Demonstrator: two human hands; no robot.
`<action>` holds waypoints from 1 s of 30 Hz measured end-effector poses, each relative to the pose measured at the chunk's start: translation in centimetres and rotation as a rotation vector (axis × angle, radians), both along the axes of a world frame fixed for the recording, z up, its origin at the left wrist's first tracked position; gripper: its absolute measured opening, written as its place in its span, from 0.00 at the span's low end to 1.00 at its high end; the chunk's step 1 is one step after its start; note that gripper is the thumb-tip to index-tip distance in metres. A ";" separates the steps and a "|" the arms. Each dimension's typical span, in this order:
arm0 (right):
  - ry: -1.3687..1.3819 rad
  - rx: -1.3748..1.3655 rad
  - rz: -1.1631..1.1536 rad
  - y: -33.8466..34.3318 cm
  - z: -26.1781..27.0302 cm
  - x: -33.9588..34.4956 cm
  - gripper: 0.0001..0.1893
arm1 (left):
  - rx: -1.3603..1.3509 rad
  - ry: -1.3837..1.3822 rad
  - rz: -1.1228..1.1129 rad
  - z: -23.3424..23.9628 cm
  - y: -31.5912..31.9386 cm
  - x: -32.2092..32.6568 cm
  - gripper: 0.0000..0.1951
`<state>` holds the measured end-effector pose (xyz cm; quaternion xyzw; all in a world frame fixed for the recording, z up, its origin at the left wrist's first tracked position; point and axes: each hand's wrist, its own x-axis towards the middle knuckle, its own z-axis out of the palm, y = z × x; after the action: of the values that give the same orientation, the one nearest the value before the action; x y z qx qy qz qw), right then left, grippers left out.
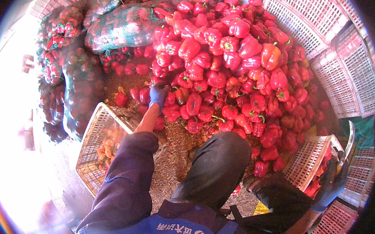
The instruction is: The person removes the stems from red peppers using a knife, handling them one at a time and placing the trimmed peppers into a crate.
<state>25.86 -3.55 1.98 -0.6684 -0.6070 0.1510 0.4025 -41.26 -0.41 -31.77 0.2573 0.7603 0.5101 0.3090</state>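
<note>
My left hand, in a blue glove, reaches in among the red bell peppers at the near left edge of a large heap. Its fingers are partly hidden, and whether they grip a pepper cannot be made out. At the far right, my right hand wears a blue glove with dark stains. It is closed on a knife with a curved blade, which points up and away from me. That hand is beside a white plastic crate with red pepper pieces in it.
Another white crate stands by my left forearm, holding orange and red pepper scraps. Filled mesh sacks lie at the back left. Stacked slatted crates line the right side. Debris litters the floor around my knee.
</note>
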 end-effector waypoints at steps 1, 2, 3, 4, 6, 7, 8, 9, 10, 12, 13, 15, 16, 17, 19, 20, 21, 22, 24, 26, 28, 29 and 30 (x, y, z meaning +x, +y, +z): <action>0.002 -0.028 0.031 0.5 -0.2 0.0 0.21 | -0.124 0.635 -0.157 -0.5 0.3 -0.3 0.19; -0.070 -0.021 -0.032 -0.1 0.5 -0.7 0.20 | -0.342 0.724 -0.352 1.2 3.0 2.8 0.23; -0.099 -0.023 -0.080 -1.1 0.7 -0.6 0.20 | -0.557 0.824 -0.551 4.1 5.4 6.6 0.27; -0.100 -0.036 -0.075 -1.0 0.3 -0.6 0.20 | -0.682 0.879 -0.649 4.3 5.5 7.6 0.28; -0.124 -0.059 -0.083 -1.1 0.2 -1.2 0.20 | -0.827 0.794 -0.842 4.1 6.5 8.8 0.42; -0.117 -0.062 -0.062 -0.6 0.2 -1.7 0.20 | -0.666 0.694 -0.836 -0.4 5.4 6.7 0.43; -0.099 -0.073 -0.011 0.7 -0.2 -2.4 0.20 | -0.526 0.580 -0.812 -4.3 3.0 3.5 0.44; -0.068 -0.046 0.069 2.6 -1.5 -3.2 0.20 | -0.417 0.479 -0.781 -7.4 -0.7 -0.3 0.45; -0.113 -0.009 0.060 2.4 -1.4 -3.5 0.20 | -0.410 0.534 -0.682 -8.2 -0.6 3.3 0.45; -0.178 0.005 0.003 1.0 -0.7 -3.0 0.19 | -0.393 0.613 -0.367 -7.4 -1.8 11.2 0.45; -0.181 0.025 -0.002 0.6 -0.3 -3.5 0.19 | -0.376 0.573 -0.258 -6.7 -2.5 14.0 0.45; -0.181 0.060 0.005 0.7 0.2 -5.2 0.19 | -0.336 0.376 -0.141 -4.7 -3.7 16.7 0.41; -0.106 0.031 -0.018 0.7 0.4 -5.7 0.19 | -0.244 0.362 -0.107 -4.8 -4.7 16.9 0.39; -0.100 0.034 -0.011 0.5 0.4 -5.7 0.19 | -0.151 0.346 -0.076 -5.0 -5.8 17.1 0.38; -0.106 0.035 0.009 0.9 0.9 -6.1 0.19 | -0.126 0.466 -0.095 -8.0 -7.2 15.4 0.29; -0.131 0.028 0.010 1.1 1.1 -6.3 0.18 | -0.067 0.393 -0.096 -7.3 -7.4 15.2 0.26; -0.049 -0.099 -0.024 1.0 1.5 -5.7 0.18 | -0.013 0.311 -0.103 -6.6 -7.7 15.4 0.24; -0.068 -0.058 -0.011 0.9 1.2 -5.2 0.18 | 0.027 0.303 -0.064 -5.2 -8.1 15.7 0.22; -0.071 -0.018 -0.023 0.3 0.8 -4.7 0.17 | 0.109 0.291 0.016 -1.2 -8.6 16.2 0.18; -0.037 -0.019 -0.051 0.0 1.0 -4.6 0.15 | 0.197 -0.112 0.117 -1.7 -10.7 16.4 0.15; 0.000 -0.036 -0.031 -0.1 1.0 -4.2 0.14 | 0.172 -0.344 0.138 -1.2 -12.8 17.6 0.12; 0.021 -0.035 -0.029 -0.3 1.0 -3.7 0.13 | 0.098 -0.373 0.112 -0.3 -14.1 18.6 0.11; 0.000 -0.009 -0.019 -0.2 0.6 -3.3 0.13 | 0.068 -0.508 0.063 -0.8 -16.1 19.0 0.09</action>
<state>22.56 -3.70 2.56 -0.6759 -0.6000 0.1500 0.4008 -22.27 -16.52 -32.58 0.1072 0.6483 0.5931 0.4652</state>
